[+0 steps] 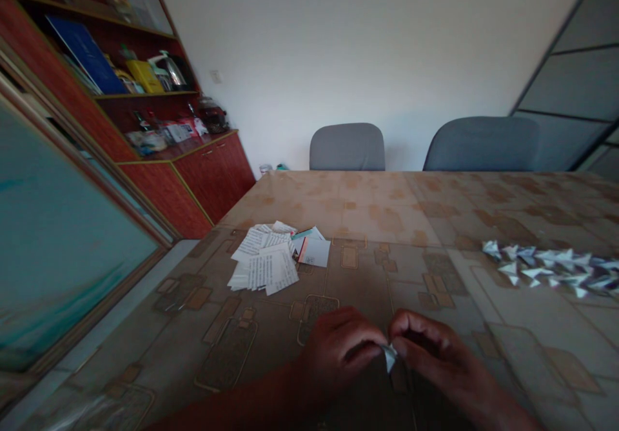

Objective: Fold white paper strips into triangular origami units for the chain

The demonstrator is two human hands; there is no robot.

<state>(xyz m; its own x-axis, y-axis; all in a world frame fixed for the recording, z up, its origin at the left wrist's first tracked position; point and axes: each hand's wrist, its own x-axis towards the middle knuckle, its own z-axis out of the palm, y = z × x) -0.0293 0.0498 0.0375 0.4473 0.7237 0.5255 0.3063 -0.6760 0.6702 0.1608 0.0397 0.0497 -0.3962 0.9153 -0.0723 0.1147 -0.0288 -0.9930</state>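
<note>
A small folded piece of white paper is pinched between the fingertips of both hands, low in the head view. From its left side my left hand holds it with closed fingers. On the other side my right hand has thumb and fingers pressed on the same piece. Beyond the left hand lies a loose pile of printed paper pieces. Several small folded paper shapes lie grouped at the right of the table.
The table has a patterned cover. Two grey chairs stand at its far edge. A red cabinet with filled shelves is at the left, beside a framed glass panel.
</note>
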